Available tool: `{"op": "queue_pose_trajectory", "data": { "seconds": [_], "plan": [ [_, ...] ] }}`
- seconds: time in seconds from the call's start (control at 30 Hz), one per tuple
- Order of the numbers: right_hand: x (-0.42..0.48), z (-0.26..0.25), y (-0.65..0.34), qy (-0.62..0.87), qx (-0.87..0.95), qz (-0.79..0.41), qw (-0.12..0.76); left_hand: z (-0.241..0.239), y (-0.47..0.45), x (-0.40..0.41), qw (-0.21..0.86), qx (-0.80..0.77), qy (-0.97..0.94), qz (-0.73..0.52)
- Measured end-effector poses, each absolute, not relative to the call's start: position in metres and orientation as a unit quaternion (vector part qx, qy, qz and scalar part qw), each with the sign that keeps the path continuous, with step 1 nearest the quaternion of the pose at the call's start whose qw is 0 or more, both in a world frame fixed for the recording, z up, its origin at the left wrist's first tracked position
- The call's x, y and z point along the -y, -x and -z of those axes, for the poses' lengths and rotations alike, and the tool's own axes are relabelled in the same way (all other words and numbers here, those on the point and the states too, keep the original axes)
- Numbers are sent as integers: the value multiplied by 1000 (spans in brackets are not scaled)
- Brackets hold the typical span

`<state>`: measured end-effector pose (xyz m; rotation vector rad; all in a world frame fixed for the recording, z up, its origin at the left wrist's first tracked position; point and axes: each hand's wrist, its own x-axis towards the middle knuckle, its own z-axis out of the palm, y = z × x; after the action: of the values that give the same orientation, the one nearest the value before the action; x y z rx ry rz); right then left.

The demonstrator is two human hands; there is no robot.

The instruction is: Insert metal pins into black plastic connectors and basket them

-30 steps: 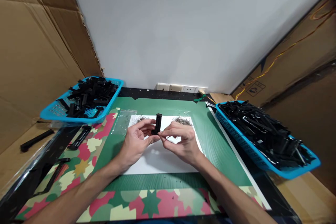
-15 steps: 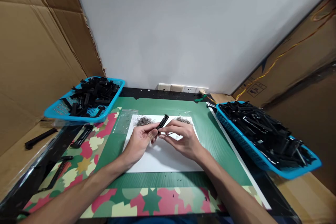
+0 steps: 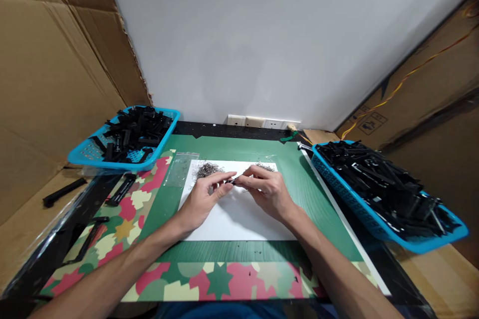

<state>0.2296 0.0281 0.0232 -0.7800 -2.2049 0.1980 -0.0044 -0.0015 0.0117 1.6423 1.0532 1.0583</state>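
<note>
My left hand (image 3: 204,198) and my right hand (image 3: 267,190) meet over a white sheet (image 3: 239,217) on the green mat. Both pinch a small black plastic part (image 3: 233,180) between their fingertips; it lies almost flat and is mostly hidden by the fingers. Two little heaps of tiny metal pieces lie on the sheet's far edge, a left heap (image 3: 207,169) and a right heap (image 3: 264,166) just beyond my right fingers.
A blue basket (image 3: 84,152) of black parts stands at the left, a bigger blue basket (image 3: 377,227) heaped with black parts at the right. A clear plastic bag (image 3: 178,169) lies left of the sheet. Loose black parts (image 3: 121,189) lie on the camouflage mat. Cardboard walls flank both sides.
The black part stood upright between my fingers a second ago; it has been tipped down and now lies nearly flat, low over the sheet. Both hands have sunk slightly toward the sheet.
</note>
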Motion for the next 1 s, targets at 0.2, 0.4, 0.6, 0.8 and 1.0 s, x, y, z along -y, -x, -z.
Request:
{"op": "queue_pose_trajectory", "data": {
  "seconds": [0.2,0.4,0.6,0.8,1.0],
  "plan": [
    [-33,-19,-232,324,867,-91,368,-11,6,4,250,-448,-729,-453],
    [-38,-13,-234,322,872,-155,334,-4,7,4,175,-455,-757,-435],
    [-34,-29,-235,366,864,-170,302,0,7,1,153,-452,-789,-387],
    [-38,-29,-239,327,903,-74,270,2,4,4,136,-459,-803,-355],
    [-35,-22,-234,375,840,-150,362,4,3,6,120,-441,-819,-346]
  ]
}}
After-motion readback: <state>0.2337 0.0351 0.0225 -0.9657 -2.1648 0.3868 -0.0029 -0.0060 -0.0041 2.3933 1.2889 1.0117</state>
